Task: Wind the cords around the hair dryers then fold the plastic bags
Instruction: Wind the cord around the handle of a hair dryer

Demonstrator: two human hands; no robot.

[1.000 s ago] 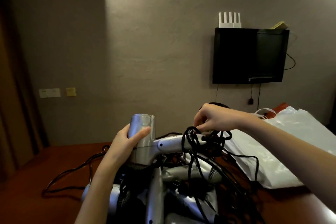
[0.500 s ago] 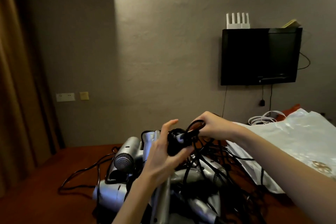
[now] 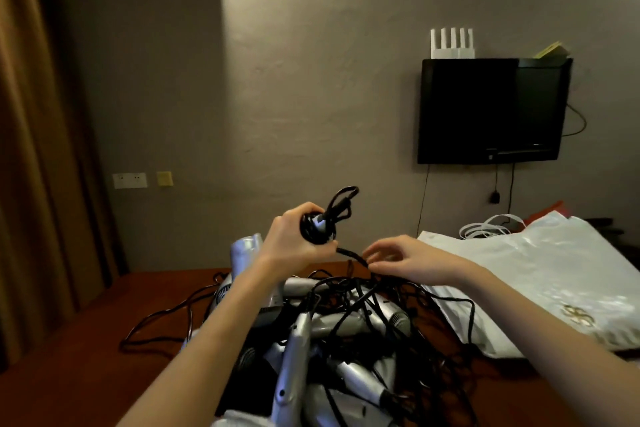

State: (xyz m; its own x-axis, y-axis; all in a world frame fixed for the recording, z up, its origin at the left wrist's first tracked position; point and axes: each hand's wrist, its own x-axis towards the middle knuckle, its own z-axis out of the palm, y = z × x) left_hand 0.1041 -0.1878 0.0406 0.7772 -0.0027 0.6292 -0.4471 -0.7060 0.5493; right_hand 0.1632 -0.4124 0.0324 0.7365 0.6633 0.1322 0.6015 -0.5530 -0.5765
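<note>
- Where the brown curtain (image 3: 31, 149) hangs at the far left, a white wall socket (image 3: 130, 180) is seen beside it on the grey wall.
- A silver hair dryer (image 3: 313, 230), its handle wound with glossy black cord (image 3: 341, 204), is gripped in the curled left hand (image 3: 294, 241), raised higher than half a second ago.
- Below, silver hair dryers (image 3: 346, 326) are heaped on the reddish table (image 3: 86, 357), tangled in loose black cords (image 3: 433, 340).
- One strand is pinched by the right hand (image 3: 405, 258), now lowered away from the wound handle.
- Crinkled white plastic bags (image 3: 536, 281) lie at right, under a black wall-mounted television (image 3: 491, 111).
</note>
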